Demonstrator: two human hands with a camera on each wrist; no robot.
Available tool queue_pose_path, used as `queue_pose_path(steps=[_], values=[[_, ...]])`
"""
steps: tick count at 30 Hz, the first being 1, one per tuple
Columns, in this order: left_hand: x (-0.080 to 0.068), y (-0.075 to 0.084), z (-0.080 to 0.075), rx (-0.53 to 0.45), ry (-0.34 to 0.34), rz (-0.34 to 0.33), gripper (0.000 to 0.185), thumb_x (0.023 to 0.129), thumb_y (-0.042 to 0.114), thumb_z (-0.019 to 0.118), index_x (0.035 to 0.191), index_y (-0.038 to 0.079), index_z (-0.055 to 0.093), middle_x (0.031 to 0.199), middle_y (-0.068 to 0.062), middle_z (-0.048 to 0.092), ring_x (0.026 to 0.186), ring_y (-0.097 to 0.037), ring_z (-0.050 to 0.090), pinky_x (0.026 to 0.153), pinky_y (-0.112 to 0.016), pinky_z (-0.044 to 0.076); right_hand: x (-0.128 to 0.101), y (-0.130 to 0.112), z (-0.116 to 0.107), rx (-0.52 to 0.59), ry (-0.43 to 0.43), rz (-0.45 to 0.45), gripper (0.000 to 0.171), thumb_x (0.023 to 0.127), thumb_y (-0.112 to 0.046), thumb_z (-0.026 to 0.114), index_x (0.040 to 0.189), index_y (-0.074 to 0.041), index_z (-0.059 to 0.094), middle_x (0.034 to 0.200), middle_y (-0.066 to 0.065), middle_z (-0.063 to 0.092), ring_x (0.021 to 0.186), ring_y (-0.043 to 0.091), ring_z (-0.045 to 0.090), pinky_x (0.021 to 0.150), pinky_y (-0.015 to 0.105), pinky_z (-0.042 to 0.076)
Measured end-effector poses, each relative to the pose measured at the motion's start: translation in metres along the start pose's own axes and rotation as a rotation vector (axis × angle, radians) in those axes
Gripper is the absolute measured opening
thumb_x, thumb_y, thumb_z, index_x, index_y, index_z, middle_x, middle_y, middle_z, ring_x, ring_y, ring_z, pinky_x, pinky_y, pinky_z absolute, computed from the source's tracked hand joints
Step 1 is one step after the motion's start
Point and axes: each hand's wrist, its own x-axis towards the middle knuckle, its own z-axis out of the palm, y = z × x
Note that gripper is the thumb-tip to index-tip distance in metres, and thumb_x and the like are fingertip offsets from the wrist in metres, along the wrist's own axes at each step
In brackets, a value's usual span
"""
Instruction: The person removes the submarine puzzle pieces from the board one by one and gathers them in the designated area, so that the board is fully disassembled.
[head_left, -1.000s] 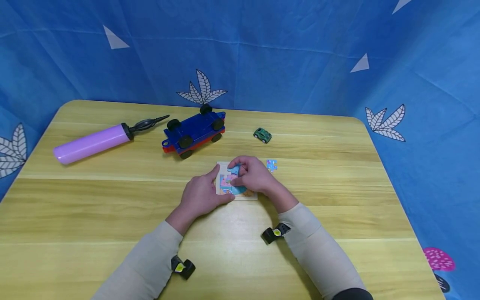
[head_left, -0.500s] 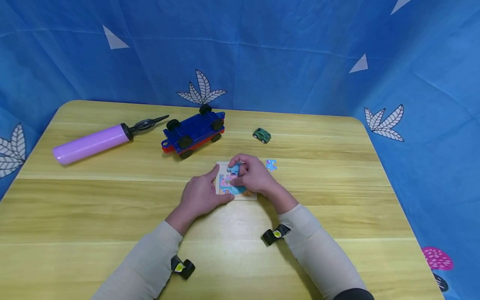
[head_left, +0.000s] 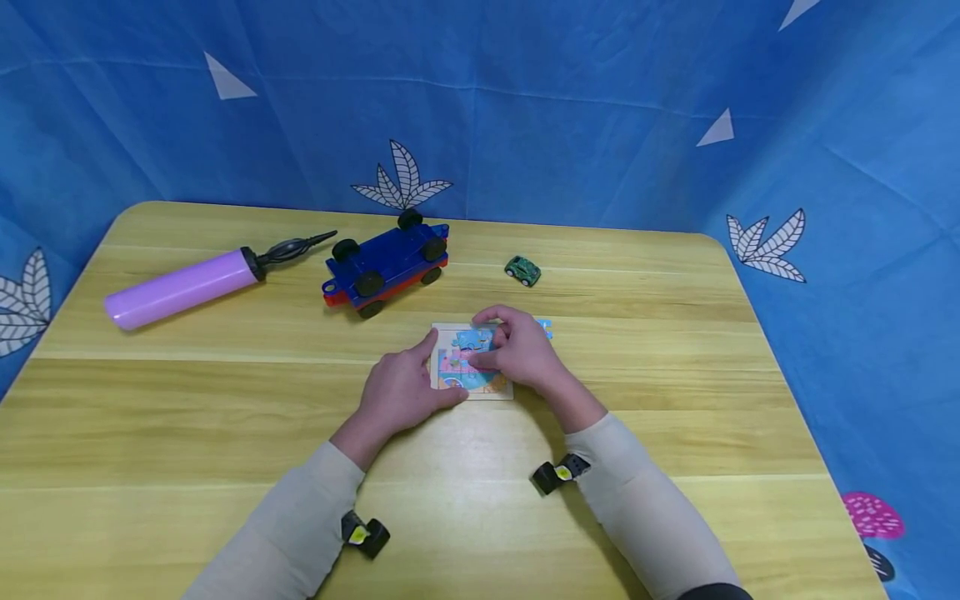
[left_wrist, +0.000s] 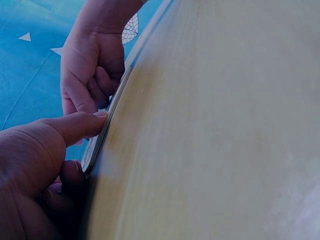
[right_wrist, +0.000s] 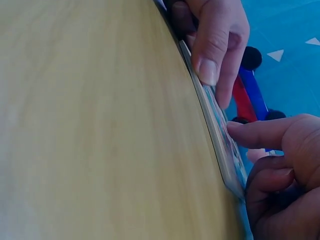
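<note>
A small jigsaw puzzle board (head_left: 491, 396) with a pale frame and a pink-and-blue picture lies on the table. My left hand (head_left: 401, 387) holds its left side, index finger at the far left corner and thumb on the near edge. Over the right half is my right hand (head_left: 525, 352), its thumb and index finger apart and no piece visible between them. A blue piece (head_left: 471, 339) sits in the upper part of the frame. Behind the right hand, a loose blue puzzle piece (head_left: 548, 327) shows only partly. In the right wrist view the right thumb (right_wrist: 250, 132) reaches to the board's surface.
Beyond the board, a blue-and-red toy vehicle (head_left: 390, 260) lies with wheels up. A small green toy car (head_left: 522, 271) stands to its right. At the left lies a purple hand pump (head_left: 183, 290) with a black nozzle. Blue cloth (head_left: 525, 108) hangs behind the table.
My right hand has drawn back to the right, its index finger leaving the blue piece, which now shows in the frame. The loose piece has become partly covered. My left hand stays put.
</note>
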Motion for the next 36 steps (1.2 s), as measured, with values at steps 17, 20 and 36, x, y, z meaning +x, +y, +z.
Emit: queue_pose_path(steps=[17,20,36], values=[[-0.0012,-0.0003,0.0000,-0.012,0.007,0.001,0.104,0.076,0.056,0.081,0.156,0.008,0.035,0.054,-0.001,0.045,0.048,-0.020,0.041,0.050,-0.034,0.028,-0.0008,0.0024,-0.0043,-0.044,-0.047,-0.008,0.030,0.082,-0.009,0.082,0.109,-0.007,0.068,0.058,0.001,0.043,0.049,0.015,0.038,0.055,0.032,0.034],[-0.0010,-0.0008,0.0002,-0.008,0.007,0.002,0.104,0.076,0.057,0.081,0.156,0.008,0.035,0.054,-0.001,0.045,0.047,-0.020,0.041,0.050,-0.034,0.028,-0.0009,0.0009,-0.0047,-0.043,-0.058,-0.004,0.029,0.083,-0.009,0.082,0.109,-0.006,0.068,0.057,0.000,0.043,0.048,0.015,0.037,0.054,0.032,0.034],[-0.0001,-0.0027,0.0013,-0.010,0.009,0.014,0.104,0.076,0.057,0.080,0.155,0.007,0.035,0.054,-0.002,0.046,0.047,-0.021,0.043,0.049,-0.034,0.028,0.0033,0.0052,-0.0058,-0.032,-0.085,-0.016,0.027,0.082,-0.013,0.083,0.104,-0.008,0.068,0.056,0.001,0.042,0.048,0.016,0.039,0.055,0.033,0.035]])
